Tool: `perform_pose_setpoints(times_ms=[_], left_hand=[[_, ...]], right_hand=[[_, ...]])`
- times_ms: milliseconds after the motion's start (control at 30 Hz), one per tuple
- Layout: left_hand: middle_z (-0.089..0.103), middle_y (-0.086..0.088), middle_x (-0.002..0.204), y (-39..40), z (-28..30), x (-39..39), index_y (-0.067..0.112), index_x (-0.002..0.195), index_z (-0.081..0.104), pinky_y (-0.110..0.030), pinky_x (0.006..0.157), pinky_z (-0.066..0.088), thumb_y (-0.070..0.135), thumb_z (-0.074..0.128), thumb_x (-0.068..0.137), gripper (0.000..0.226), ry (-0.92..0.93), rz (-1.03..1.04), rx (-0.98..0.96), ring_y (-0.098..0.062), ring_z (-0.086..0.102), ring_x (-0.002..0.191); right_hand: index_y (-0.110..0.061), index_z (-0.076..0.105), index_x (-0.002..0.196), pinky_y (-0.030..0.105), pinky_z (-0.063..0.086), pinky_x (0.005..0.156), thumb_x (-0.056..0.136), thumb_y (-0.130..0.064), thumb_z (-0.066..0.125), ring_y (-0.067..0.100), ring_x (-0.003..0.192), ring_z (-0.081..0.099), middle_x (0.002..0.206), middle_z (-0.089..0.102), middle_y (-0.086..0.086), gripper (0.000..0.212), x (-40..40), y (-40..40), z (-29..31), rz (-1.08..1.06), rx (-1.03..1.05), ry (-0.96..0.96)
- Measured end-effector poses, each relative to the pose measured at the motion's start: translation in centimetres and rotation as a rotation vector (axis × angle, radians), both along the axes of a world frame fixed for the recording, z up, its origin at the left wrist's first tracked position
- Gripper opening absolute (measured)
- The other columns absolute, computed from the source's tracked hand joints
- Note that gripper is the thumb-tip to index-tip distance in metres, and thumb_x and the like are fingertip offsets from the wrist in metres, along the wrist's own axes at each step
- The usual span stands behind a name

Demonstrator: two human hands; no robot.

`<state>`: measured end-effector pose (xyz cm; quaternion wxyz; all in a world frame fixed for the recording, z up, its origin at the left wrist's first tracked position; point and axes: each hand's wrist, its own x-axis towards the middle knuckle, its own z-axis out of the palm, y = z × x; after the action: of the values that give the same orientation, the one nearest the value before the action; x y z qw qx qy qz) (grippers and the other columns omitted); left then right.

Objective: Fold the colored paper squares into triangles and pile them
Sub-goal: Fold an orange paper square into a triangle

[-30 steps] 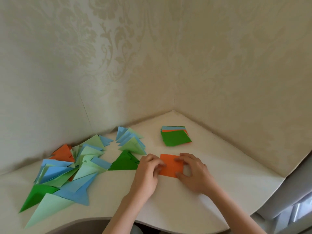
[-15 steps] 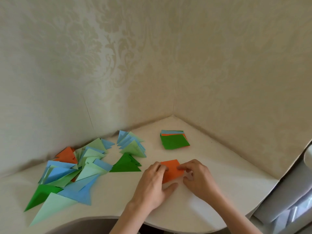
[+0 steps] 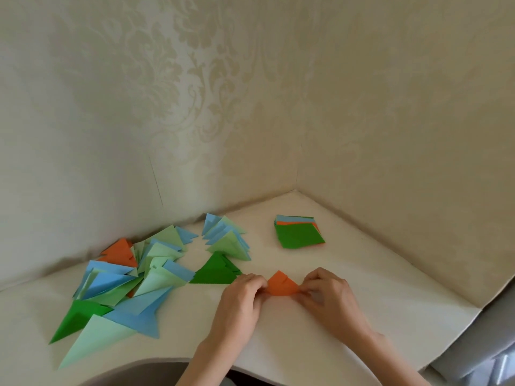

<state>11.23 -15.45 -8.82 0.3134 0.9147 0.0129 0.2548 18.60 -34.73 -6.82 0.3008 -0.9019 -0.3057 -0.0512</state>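
Folded since a second ago, when it lay flat as a square under the fingers, the orange paper now forms a triangle with its peak pointing toward the top of the frame. It sits low and just right of centre in the frame, on the cream table. The left hand pinches its left corner with curled fingertips, and the right hand pinches its right corner the same way. A short slit or layered edge shows near the peak.

Toward the upper right of the orange triangle, well apart from it, lies a stack of unfolded squares, dark green on top with orange and blue edges showing beneath. Just left of the left hand rests a dark green folded triangle. Above that sits a small cluster of blue and light green triangles. Further left, filling the lower left of the frame, spreads a loose pile of folded triangles in light green, blue, dark green and orange, overlapping one another. Pale patterned wallpaper covers both walls that meet in a corner behind the table.
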Motion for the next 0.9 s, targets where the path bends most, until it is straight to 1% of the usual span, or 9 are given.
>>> perform_pose_setpoints(times_ms=[67,133,233,333,467,600,700,800,900], left_hand=[[0.054,0.018,0.075,-0.3,0.0,-0.1,0.024,0.087,0.062,-0.009,0.067,0.040,0.010,0.074,0.077,0.021,-0.006,0.023,-0.032,0.001,0.052,0.071],[0.054,0.018,0.076,-0.8,0.0,0.0,0.025,0.092,0.059,-0.018,0.067,0.047,0.015,0.074,0.080,0.021,-0.025,0.041,-0.050,0.000,0.054,0.072],[0.052,0.015,0.076,-1.7,0.1,0.4,0.022,0.096,0.058,-0.025,0.064,0.049,0.021,0.074,0.081,0.022,-0.035,0.108,-0.026,-0.007,0.053,0.072],[0.050,0.013,0.074,-2.4,0.2,0.8,0.021,0.098,0.058,-0.028,0.062,0.048,0.027,0.075,0.080,0.025,-0.036,0.155,-0.009,-0.012,0.050,0.072],[0.054,0.009,0.072,-2.8,0.0,1.5,0.022,0.098,0.060,-0.027,0.060,0.045,0.036,0.076,0.077,0.030,-0.024,0.215,0.044,-0.016,0.051,0.071],[0.056,0.006,0.075,-2.7,-0.2,1.8,0.022,0.099,0.060,-0.032,0.059,0.047,0.032,0.077,0.076,0.030,-0.015,0.218,0.040,-0.019,0.052,0.071],[0.052,0.007,0.080,-2.5,-0.4,1.8,0.021,0.099,0.060,-0.032,0.062,0.047,0.023,0.077,0.077,0.028,-0.025,0.185,0.009,-0.017,0.051,0.074],[0.051,0.009,0.082,-2.0,-0.5,1.8,0.021,0.098,0.059,-0.029,0.066,0.047,0.015,0.073,0.080,0.024,-0.003,0.153,-0.056,-0.012,0.050,0.075],[0.053,0.012,0.081,-1.3,-0.5,1.6,0.022,0.094,0.060,-0.023,0.067,0.047,0.011,0.072,0.081,0.021,0.030,0.128,-0.125,-0.006,0.052,0.074]], right_hand=[[-0.032,0.074,0.084,0.026,0.047,0.074,0.078,-0.037,0.073,0.005,0.077,0.057,0.083,0.057,-0.020,0.008,0.2,0.1,-0.1,-0.015,0.022,0.030],[-0.031,0.073,0.082,0.020,0.044,0.072,0.079,-0.040,0.072,0.005,0.077,0.056,0.082,0.058,-0.016,0.010,0.5,0.5,0.1,-0.029,0.028,0.072],[-0.030,0.065,0.076,0.016,0.037,0.065,0.081,-0.048,0.068,0.006,0.076,0.052,0.082,0.057,-0.012,0.019,0.7,1.4,0.4,-0.089,-0.015,0.094],[-0.033,0.055,0.073,0.019,0.034,0.064,0.082,-0.052,0.065,0.007,0.077,0.050,0.083,0.053,-0.013,0.022,0.6,1.9,0.5,-0.156,-0.065,0.087],[-0.033,0.054,0.074,0.022,0.034,0.063,0.080,-0.056,0.063,0.009,0.079,0.049,0.082,0.051,-0.012,0.026,0.5,2.5,0.4,-0.211,-0.099,0.079],[-0.034,0.054,0.077,0.023,0.032,0.066,0.079,-0.058,0.064,0.007,0.081,0.048,0.082,0.049,-0.013,0.025,0.2,2.4,0.0,-0.228,-0.086,0.065],[-0.036,0.057,0.085,0.023,0.037,0.069,0.078,-0.055,0.067,0.006,0.083,0.050,0.084,0.051,-0.014,0.022,0.2,2.3,-0.1,-0.219,-0.042,0.071],[-0.037,0.058,0.093,0.023,0.038,0.069,0.079,-0.047,0.070,0.004,0.082,0.049,0.085,0.053,-0.015,0.022,0.5,2.1,0.0,-0.201,-0.002,0.123],[-0.036,0.059,0.095,0.017,0.036,0.065,0.079,-0.040,0.072,-0.001,0.076,0.047,0.085,0.054,-0.016,0.021,1.0,1.8,-0.2,-0.173,0.022,0.162]])
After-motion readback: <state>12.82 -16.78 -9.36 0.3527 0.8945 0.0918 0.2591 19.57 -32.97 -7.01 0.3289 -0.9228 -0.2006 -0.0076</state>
